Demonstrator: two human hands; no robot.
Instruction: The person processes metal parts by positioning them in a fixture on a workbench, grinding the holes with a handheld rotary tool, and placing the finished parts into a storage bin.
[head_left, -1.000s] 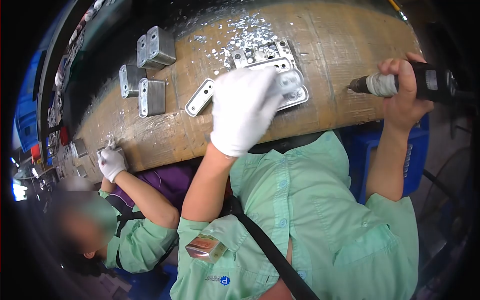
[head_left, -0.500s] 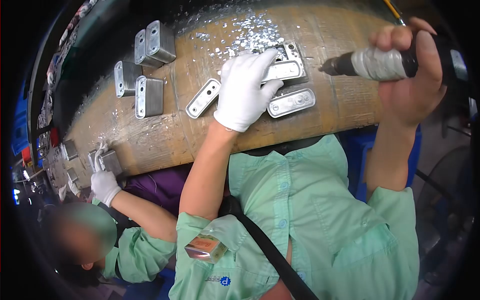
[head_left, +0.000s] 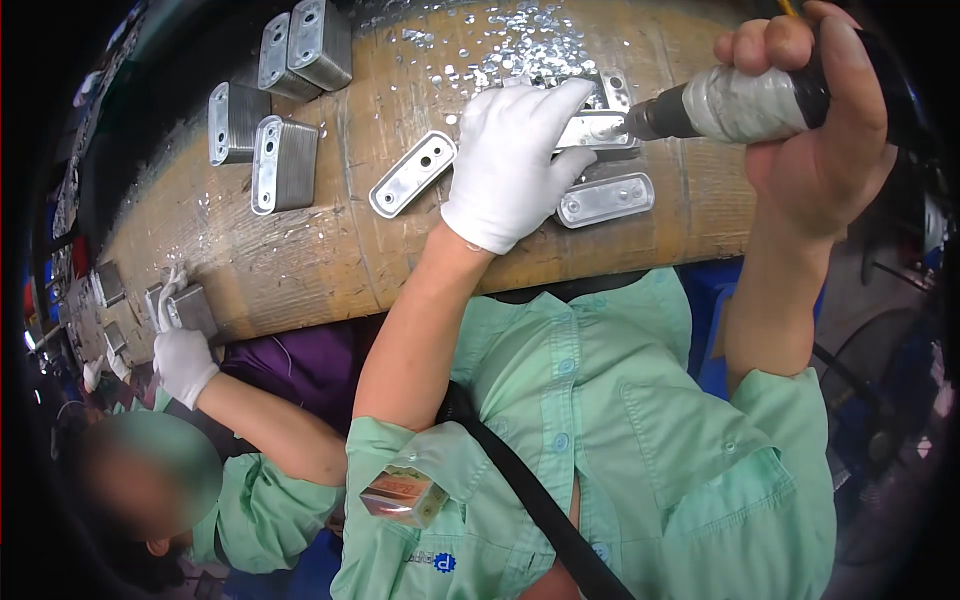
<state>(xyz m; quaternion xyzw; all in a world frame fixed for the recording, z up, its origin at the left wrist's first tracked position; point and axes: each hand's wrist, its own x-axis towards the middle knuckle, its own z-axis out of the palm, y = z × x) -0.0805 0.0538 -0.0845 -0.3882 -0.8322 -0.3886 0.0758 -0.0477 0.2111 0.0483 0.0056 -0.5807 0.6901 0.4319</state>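
Note:
My left hand (head_left: 515, 165), in a white glove, grips a metal plate cooler (head_left: 588, 132) with rounded ends, thumb on the near side and fingers on the far side. Under the cooler is a metal block (head_left: 617, 92), mostly hidden. My bare right hand (head_left: 820, 130) is wrapped round a dark power screwdriver (head_left: 740, 105) with a pale taped body. Its tip meets the right part of the cooler's top face. Another cooler (head_left: 606, 201) lies just nearer to me, and a tilted cooler (head_left: 413, 176) lies left of my glove.
Small shiny metal discs (head_left: 530, 42) are scattered beyond my left hand. Several finned coolers (head_left: 286, 165) stand on the worn table (head_left: 340, 265) to the left. A co-worker's gloved hand (head_left: 186, 366) is by another metal block (head_left: 190, 311) at far left.
The screwdriver has moved left, bringing its tip from beside the cooler onto its top face. My left hand keeps its hold. The view has shifted slightly.

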